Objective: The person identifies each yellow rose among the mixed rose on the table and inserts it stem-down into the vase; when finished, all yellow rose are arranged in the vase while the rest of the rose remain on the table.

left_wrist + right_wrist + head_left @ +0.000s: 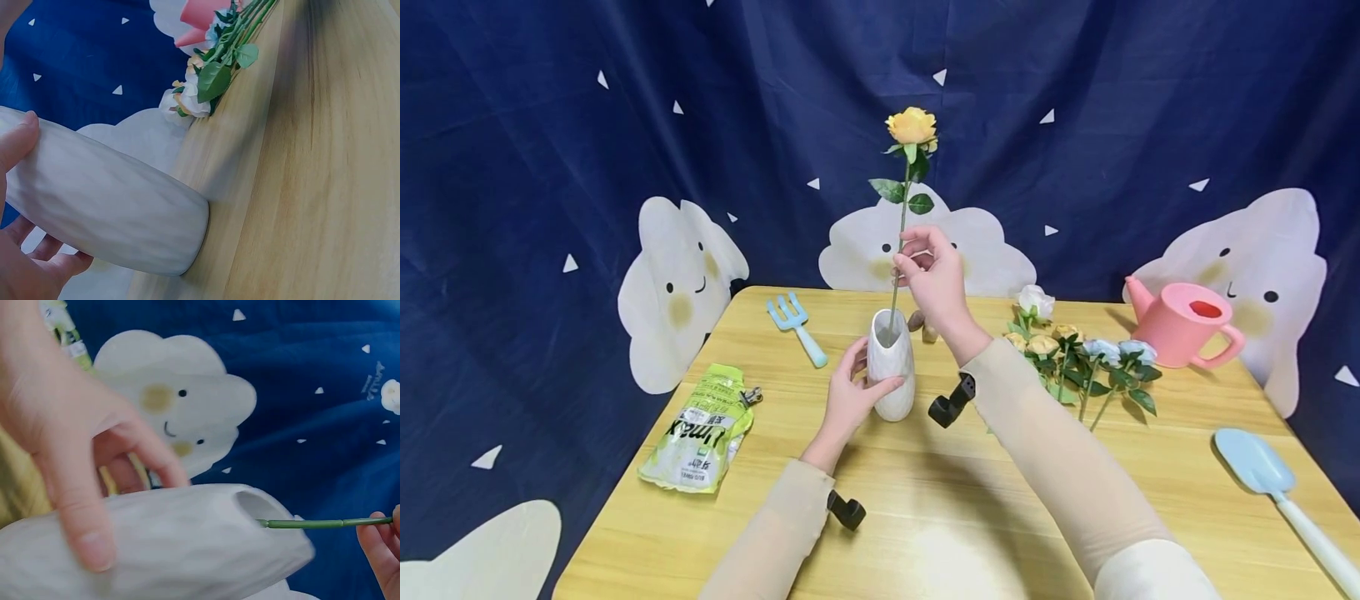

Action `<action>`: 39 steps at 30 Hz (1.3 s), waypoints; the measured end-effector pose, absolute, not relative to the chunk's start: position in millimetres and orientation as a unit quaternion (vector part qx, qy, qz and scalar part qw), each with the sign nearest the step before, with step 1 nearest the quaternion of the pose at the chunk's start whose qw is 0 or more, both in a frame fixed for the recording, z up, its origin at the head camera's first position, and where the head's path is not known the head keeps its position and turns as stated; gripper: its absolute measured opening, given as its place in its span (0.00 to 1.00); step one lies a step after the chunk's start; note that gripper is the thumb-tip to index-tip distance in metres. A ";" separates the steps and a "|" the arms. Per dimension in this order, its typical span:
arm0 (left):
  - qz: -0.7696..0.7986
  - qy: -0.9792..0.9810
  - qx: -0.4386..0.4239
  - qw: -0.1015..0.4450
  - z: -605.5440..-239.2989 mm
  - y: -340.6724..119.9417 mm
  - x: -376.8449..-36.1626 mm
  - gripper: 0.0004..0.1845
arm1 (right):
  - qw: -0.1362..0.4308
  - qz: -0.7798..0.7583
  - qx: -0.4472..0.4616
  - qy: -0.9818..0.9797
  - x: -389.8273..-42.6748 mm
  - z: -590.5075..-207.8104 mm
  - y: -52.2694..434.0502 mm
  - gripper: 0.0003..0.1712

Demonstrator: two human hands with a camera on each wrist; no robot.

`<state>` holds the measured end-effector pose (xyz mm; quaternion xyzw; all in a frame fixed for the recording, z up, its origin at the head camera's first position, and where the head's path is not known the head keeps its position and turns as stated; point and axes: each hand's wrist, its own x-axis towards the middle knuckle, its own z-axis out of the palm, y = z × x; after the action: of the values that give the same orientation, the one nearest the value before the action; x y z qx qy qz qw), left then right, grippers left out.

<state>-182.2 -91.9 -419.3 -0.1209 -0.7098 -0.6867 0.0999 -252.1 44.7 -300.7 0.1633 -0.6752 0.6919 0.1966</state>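
Note:
A white textured vase [893, 383] stands upright on the table. My left hand [848, 398] grips its side, thumb across the front and fingers around the back; the left wrist view shows the vase body [119, 194] between thumb and fingers. Above the vase, my right hand [936, 279] pinches the stem of a yellow rose [912, 127] between thumb and fingers. The bloom and leaves rise above that hand. In the right wrist view, the green stem's [319, 523] lower end is at the vase mouth, just inside the slanted opening.
Roses in white, yellow and blue [1101, 354] lie right of the vase, near a pink watering can [1180, 321]. A blue shovel [1255, 462] lies far right. Left are a blue hand fork [797, 325] and a clipped green-and-white bag [700, 433]. A small brown object [929, 333] is partly hidden behind the vase.

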 end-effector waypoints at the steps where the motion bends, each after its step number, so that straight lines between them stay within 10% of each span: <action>1: -0.686 -0.711 -0.121 0.101 -419.3 -91.7 -182.3 0.38 | 0.195 0.686 0.165 -0.681 -251.5 -302.4 44.3 0.13; 39: -0.678 -0.722 -0.120 0.072 -421.2 -96.9 -183.0 0.38 | 0.088 0.593 0.063 -0.798 -184.7 -416.4 181.8 0.14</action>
<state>-183.0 -96.9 -421.2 -0.1196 -0.7222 -0.6775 0.0717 -184.7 181.8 -416.4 0.0632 -0.7977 0.5932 0.0882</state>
